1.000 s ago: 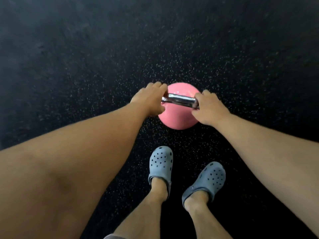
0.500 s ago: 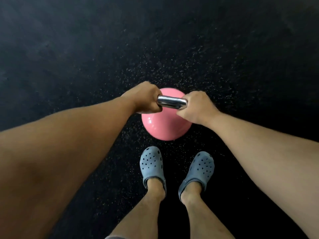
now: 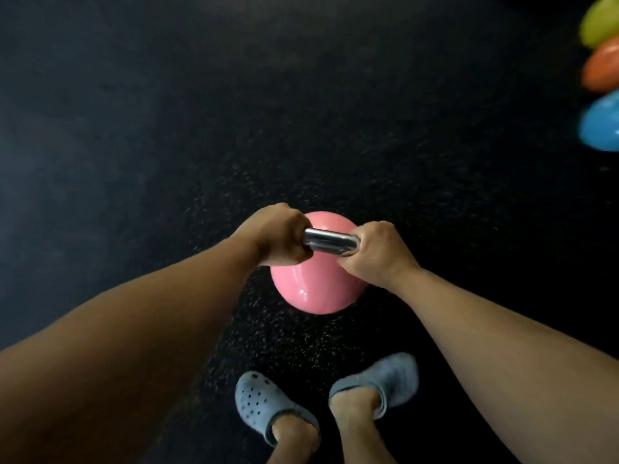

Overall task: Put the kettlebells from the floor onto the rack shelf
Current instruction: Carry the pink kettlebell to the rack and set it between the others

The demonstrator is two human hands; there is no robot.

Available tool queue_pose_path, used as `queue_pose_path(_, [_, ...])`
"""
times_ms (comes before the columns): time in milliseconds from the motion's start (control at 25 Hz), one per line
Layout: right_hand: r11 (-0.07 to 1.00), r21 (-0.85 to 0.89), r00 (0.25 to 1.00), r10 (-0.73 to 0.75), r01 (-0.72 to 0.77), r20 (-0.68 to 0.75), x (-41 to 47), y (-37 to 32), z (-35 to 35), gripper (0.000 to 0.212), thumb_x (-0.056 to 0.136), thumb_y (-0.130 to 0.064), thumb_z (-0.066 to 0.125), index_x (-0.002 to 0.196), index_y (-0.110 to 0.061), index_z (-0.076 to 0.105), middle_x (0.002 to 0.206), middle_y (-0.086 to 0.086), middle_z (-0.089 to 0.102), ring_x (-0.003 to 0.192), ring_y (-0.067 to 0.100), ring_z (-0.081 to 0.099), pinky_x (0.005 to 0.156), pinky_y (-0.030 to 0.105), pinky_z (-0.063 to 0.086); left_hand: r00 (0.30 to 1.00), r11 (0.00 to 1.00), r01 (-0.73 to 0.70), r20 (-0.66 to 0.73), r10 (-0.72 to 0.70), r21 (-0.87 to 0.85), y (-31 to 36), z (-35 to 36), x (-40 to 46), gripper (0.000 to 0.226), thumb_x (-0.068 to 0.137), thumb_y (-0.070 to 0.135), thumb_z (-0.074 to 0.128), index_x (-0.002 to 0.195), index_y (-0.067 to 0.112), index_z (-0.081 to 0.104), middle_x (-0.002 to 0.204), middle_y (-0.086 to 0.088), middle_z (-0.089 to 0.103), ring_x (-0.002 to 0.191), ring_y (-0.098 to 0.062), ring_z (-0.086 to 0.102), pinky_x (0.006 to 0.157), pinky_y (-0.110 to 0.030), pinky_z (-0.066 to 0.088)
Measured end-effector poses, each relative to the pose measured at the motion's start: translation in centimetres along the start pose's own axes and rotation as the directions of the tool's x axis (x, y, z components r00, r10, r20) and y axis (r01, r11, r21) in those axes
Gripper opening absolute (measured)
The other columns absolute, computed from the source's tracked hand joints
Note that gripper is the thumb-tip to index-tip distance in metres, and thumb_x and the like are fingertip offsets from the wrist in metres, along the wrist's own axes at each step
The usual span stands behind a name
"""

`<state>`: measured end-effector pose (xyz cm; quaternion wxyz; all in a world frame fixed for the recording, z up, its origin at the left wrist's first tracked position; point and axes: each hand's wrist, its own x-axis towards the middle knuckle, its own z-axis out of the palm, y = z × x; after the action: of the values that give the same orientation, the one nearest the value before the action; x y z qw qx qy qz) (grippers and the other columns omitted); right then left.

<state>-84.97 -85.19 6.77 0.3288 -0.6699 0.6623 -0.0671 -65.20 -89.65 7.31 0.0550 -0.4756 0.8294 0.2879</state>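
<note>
A pink kettlebell with a shiny steel handle hangs above the dark floor in the middle of the head view. My left hand is closed around the handle's left end. My right hand is closed around its right end. Both arms are stretched down and forward. No rack shelf is in view.
Black speckled rubber floor fills the view. At the right edge sit a yellow-green kettlebell, an orange kettlebell and a blue kettlebell, each cut off by the frame. My feet in grey clogs stand just below the pink kettlebell.
The pink kettlebell has come up off the floor and looks larger and closer. The view has turned, bringing three coloured kettlebells in at the right edge. My feet have shifted.
</note>
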Motion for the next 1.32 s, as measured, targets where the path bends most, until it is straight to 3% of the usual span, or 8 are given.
queue_pose_path(120, [0.994, 0.031, 0.983, 0.105, -0.101, -0.151, -3.0, 5.5, -5.6, 0.017, 0.066, -0.026, 0.072, 0.059, -0.012, 0.065, 0.061, 0.011, 0.068, 0.061, 0.031, 0.064, 0.057, 0.025, 0.037, 0.984, 0.975, -0.180, 0.031, 0.178, 0.131, 7.6, -1.8, 5.8, 0.014, 0.064, 0.034, 0.061, 0.071, 0.024, 0.065, 0.057, 0.005, 0.057, 0.057, -0.022, 0.056, 0.050, -0.027, 0.038])
queue_pose_path(320, [0.953, 0.091, 0.889, 0.303, -0.290, -0.343, -12.3, 17.0, -14.8, 0.017, 0.070, -0.027, 0.069, 0.065, -0.010, 0.066, 0.069, 0.013, 0.071, 0.068, 0.035, 0.066, 0.059, 0.029, 0.046, 0.893, 0.861, -0.450, 0.151, 0.425, 0.237, 25.0, -0.8, 13.6, 0.011, 0.067, 0.036, 0.062, 0.061, 0.030, 0.055, 0.053, 0.008, 0.054, 0.051, -0.014, 0.052, 0.044, -0.023, 0.030])
queue_pose_path(480, [0.877, 0.175, 0.767, 0.476, -0.447, -0.430, -22.0, 25.1, -21.0, 0.018, 0.070, -0.027, 0.068, 0.062, -0.011, 0.064, 0.066, 0.012, 0.071, 0.067, 0.034, 0.067, 0.058, 0.031, 0.049, 0.771, 0.734, -0.635, 0.260, 0.582, 0.240, 40.1, 1.6, 17.5, 0.015, 0.068, 0.039, 0.059, 0.060, 0.029, 0.052, 0.052, 0.009, 0.052, 0.050, -0.010, 0.051, 0.043, -0.024, 0.028])
queue_pose_path(640, [0.755, 0.277, 0.597, 0.644, -0.594, -0.478, -32.5, 31.6, -25.5, 0.018, 0.068, -0.028, 0.068, 0.060, -0.013, 0.061, 0.067, 0.012, 0.071, 0.069, 0.035, 0.068, 0.063, 0.035, 0.056, 0.582, 0.554, -0.811, 0.349, 0.734, 0.187, 54.5, 5.1, 18.4, 0.021, 0.071, 0.039, 0.061, 0.060, 0.022, 0.054, 0.052, 0.006, 0.055, 0.048, -0.011, 0.052, 0.041, -0.025, 0.030])
queue_pose_path(840, [0.577, 0.387, 0.373, 0.791, -0.720, -0.484, -42.3, 36.5, -27.5, 0.029, 0.067, -0.035, 0.065, 0.053, -0.023, 0.042, 0.069, 0.009, 0.070, 0.069, 0.032, 0.067, 0.059, 0.027, 0.048, 0.383, 0.375, -0.921, 0.430, 0.817, 0.107, 67.7, 9.0, 18.1, 0.021, 0.065, 0.036, 0.062, 0.054, 0.021, 0.053, 0.049, 0.004, 0.056, 0.045, -0.015, 0.054, 0.038, -0.023, 0.033])
queue_pose_path(960, [0.464, 0.452, 0.217, 0.840, -0.762, -0.497, -46.2, 38.5, -27.6, 0.025, 0.068, -0.038, 0.064, 0.058, -0.020, 0.051, 0.073, 0.009, 0.071, 0.071, 0.032, 0.068, 0.060, 0.027, 0.047, 0.250, 0.255, -0.965, 0.492, 0.834, 0.058, 73.7, 11.2, 18.0, 0.026, 0.065, 0.039, 0.060, 0.048, 0.027, 0.044, 0.047, 0.007, 0.048, 0.048, -0.017, 0.053, 0.042, -0.023, 0.031])
queue_pose_path(1080, [0.426, 0.483, 0.168, 0.856, -0.765, -0.489, -48.3, 40.0, -28.1, 0.026, 0.070, -0.038, 0.065, 0.076, -0.013, 0.070, 0.075, 0.008, 0.073, 0.074, 0.030, 0.070, 0.062, 0.030, 0.055, 0.190, 0.202, -0.979, 0.537, 0.821, 0.038, 77.5, 12.5, 18.1, 0.028, 0.066, 0.040, 0.058, 0.048, 0.027, 0.042, 0.050, 0.007, 0.049, 0.054, -0.021, 0.059, 0.045, -0.023, 0.033])
queue_pose_path(1320, [0.365, 0.536, 0.002, 0.827, -0.762, -0.562, -50.5, 44.7, -30.9, 0.031, 0.068, -0.032, 0.059, 0.090, -0.016, 0.072, 0.081, 0.010, 0.075, 0.076, 0.031, 0.071, 0.063, 0.030, 0.055, 0.052, 0.038, -0.999, 0.466, 0.883, 0.038, 85.3, 13.6, 20.5, 0.023, 0.070, 0.038, 0.051, 0.071, 0.019, 0.064, 0.068, -0.004, 0.069, 0.065, -0.027, 0.068, 0.055, -0.031, 0.054])
